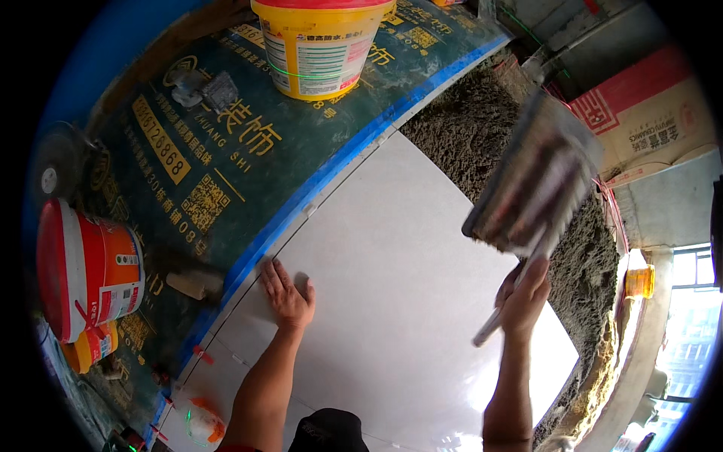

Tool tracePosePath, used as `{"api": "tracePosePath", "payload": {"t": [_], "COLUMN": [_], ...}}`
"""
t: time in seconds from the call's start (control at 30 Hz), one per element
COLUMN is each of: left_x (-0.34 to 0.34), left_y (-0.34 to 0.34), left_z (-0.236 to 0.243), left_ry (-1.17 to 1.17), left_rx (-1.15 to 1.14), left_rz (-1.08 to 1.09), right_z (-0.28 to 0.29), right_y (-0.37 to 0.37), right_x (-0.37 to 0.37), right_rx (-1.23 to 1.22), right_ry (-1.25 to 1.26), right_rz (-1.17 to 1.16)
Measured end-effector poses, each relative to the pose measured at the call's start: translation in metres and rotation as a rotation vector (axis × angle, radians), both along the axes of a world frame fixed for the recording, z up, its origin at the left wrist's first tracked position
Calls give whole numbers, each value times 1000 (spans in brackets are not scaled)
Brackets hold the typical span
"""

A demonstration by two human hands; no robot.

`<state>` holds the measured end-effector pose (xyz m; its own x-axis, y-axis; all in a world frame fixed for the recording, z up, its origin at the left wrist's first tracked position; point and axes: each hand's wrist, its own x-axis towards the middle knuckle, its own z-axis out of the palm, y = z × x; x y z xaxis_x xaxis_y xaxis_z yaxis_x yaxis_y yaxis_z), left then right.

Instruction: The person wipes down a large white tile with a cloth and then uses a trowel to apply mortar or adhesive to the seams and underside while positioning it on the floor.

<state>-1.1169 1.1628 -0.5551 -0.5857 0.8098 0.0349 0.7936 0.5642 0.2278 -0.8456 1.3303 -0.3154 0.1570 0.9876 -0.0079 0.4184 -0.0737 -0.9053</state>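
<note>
My left hand (289, 298) lies on the large pale floor tile (376, 248), near its left edge. Its fingers are slightly spread and it holds nothing. In my right hand (522, 297), closed round the handle, is a short-handled, wide-bladed shovel (531, 184), blurred by motion. The blade is tilted up and bears brownish streaks; it hangs over the tile's far right edge and the dark mortar bed (471, 124) beyond. A thin joint with small spacers runs along the tile's left side.
Green printed floor sheeting (248, 162) edged with blue tape borders the tile. A yellow bucket (324, 56) stands on it at the back, a red-and-white bucket (94, 271) at left. A cardboard box (640, 120) is at back right. A white-and-orange bag (202, 422) lies lower left.
</note>
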Motion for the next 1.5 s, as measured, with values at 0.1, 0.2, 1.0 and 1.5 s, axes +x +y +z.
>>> {"api": "tracePosePath", "payload": {"t": [0.1, 0.2, 1.0, 1.5], "left_x": [16, 22, 7, 3], "left_y": [12, 16, 1, -26], "left_z": [0, -7, -20, -34], "left_ry": [-46, -38, -10, 57], "left_rx": [58, 116, 173, 370], "left_rz": [-20, -53, 28, -119], "right_z": [-112, -175, 29, -178], "right_y": [-33, -7, -97, -158], "right_x": [27, -5, 33, -14], "right_rx": [-154, -598, -99, -688], "right_ry": [-346, -173, 69, -123], "right_rz": [-92, 110, 148, 358]}}
